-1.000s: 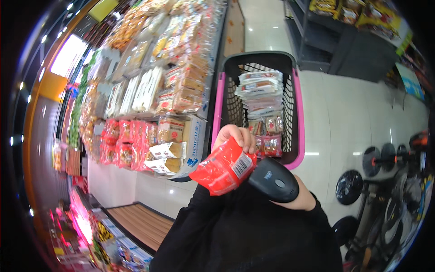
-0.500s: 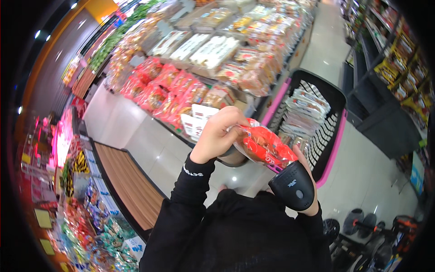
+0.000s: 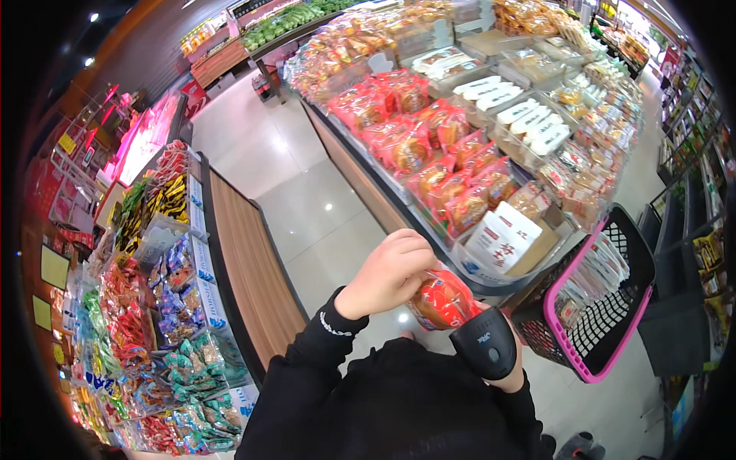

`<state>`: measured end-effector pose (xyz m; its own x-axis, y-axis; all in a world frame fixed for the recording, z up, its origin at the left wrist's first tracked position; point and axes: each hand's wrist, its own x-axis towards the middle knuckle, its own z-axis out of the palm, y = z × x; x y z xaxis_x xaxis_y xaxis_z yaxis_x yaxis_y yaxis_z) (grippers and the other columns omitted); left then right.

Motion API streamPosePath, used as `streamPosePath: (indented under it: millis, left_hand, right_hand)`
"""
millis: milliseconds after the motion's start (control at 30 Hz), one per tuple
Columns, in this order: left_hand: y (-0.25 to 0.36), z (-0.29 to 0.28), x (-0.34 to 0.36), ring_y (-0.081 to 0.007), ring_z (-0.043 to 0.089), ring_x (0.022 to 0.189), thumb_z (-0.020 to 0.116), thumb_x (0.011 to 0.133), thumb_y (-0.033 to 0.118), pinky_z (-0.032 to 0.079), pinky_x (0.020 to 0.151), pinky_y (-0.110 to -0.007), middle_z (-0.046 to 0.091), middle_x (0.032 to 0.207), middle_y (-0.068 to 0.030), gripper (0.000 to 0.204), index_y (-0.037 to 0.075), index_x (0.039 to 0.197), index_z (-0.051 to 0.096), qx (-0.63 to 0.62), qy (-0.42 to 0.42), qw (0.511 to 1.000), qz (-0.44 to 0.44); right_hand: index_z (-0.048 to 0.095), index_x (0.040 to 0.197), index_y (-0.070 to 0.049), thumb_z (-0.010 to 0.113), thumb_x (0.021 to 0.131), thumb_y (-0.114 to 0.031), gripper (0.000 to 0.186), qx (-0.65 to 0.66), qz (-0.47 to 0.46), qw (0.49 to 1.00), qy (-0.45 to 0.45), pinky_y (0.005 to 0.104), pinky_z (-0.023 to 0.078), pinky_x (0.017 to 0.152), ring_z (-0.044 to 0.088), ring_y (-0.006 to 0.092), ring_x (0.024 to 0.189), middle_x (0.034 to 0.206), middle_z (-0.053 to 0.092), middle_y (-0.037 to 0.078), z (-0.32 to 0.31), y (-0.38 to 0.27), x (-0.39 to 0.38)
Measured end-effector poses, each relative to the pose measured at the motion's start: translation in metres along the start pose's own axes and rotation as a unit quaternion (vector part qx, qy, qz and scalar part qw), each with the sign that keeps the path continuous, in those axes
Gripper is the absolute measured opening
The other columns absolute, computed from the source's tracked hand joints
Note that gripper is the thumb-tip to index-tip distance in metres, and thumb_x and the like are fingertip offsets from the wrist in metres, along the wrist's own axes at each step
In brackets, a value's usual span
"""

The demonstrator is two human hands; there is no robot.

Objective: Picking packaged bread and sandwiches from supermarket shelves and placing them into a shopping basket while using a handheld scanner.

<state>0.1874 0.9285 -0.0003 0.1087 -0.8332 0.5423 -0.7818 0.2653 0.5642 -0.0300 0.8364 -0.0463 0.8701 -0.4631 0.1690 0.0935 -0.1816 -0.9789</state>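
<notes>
Between my two hands, in front of my chest, is a round bread bun in a red and clear plastic bag [image 3: 443, 299]. My left hand [image 3: 389, 272] is closed on the upper left part of this bag. A black handheld scanner [image 3: 484, 345] is gripped in my right hand [image 3: 512, 377], its head close to the bag's lower right side. Most of the right hand's fingers are hidden behind the scanner. Just beyond, similar red-bagged buns [image 3: 406, 146] fill the near corner of the display stand. White printed cards [image 3: 506, 238] stand at that corner.
A black basket with a pink rim [image 3: 566, 349] stands at the right, holding several flat packets [image 3: 602, 268]. At the left, wrapped sweets [image 3: 180, 284] lie on a stand with a wooden ledge [image 3: 241, 253]. Dark shelving [image 3: 678, 253] lines the far right.
My view has turned, so the display and basket appear farther right and the sweets stand shows more fully. The bagged bun has tilted more upright between my hands; both grips hold.
</notes>
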Motion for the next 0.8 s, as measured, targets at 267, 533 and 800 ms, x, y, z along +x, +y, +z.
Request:
streamPosePath:
  millis: [267, 533, 800]
  left_hand:
    - [-0.056, -0.072, -0.036, -0.0261, 0.053, 0.094, 0.054, 0.064, -0.009, 0.042, 0.08, -0.035, 0.059, 0.087, -0.0082, 0.017, 0.003, 0.077, 0.052, -0.13, -0.002, 0.984, -0.12]
    - [-0.137, -0.095, -0.025, -0.0235, 0.055, 0.089, 0.053, 0.072, -0.004, 0.043, 0.076, -0.033, 0.059, 0.094, -0.0102, 0.011, 0.002, 0.081, 0.054, -0.279, -0.055, 0.95, -0.131]
    - [-0.245, -0.054, 0.024, -0.0286, 0.039, 0.114, 0.078, 0.053, 0.041, 0.03, 0.095, -0.04, 0.042, 0.12, -0.0196, 0.089, 0.0, 0.12, 0.035, -0.621, -0.167, 0.727, -0.241]
  right_hand:
    - [0.045, 0.111, 0.004, 0.069, 0.062, -0.015, 0.058, -0.164, -0.066, 0.977, -0.12, 0.0326, 0.036, 0.088, 0.048, 0.0292, 0.102, 0.111, 0.049, 0.018, 0.044, 0.016, 0.067]
    - [0.046, 0.11, 0.003, 0.067, 0.067, -0.017, 0.052, -0.255, -0.196, 0.934, -0.157, 0.0307, 0.039, 0.085, 0.051, 0.026, 0.099, 0.108, 0.052, 0.014, 0.05, 0.024, 0.139]
    - [0.041, 0.115, 0.002, 0.066, 0.066, -0.01, 0.057, -0.158, -0.078, 0.981, -0.085, 0.0282, 0.04, 0.083, 0.053, 0.019, 0.095, 0.106, 0.053, 0.01, 0.037, 0.036, 0.209]
